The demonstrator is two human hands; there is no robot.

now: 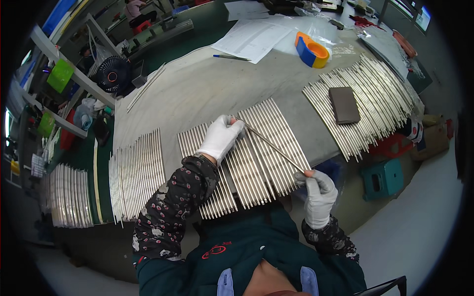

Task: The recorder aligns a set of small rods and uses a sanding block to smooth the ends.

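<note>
Between my two white-gloved hands stretches a thin metal rod (274, 147), slanting down to the right over the rows of rods. Its far end is pinched in the fingers of my left hand (222, 135). My right hand (320, 197) grips its near end by the table's front edge. Under the held rod lie shiny metal rods (277, 135) side by side, and another group of rods (203, 170) lies partly beneath my left hand and sleeve.
More rods (138, 177) lie to the left, with a bundle (70, 197) farther out. At right, a dark block (344, 105) sits on a wide rod layer (375, 98). Beyond are a tape dispenser (312, 51), a pen (231, 57) and papers (252, 39). A green stool (382, 179) stands below right.
</note>
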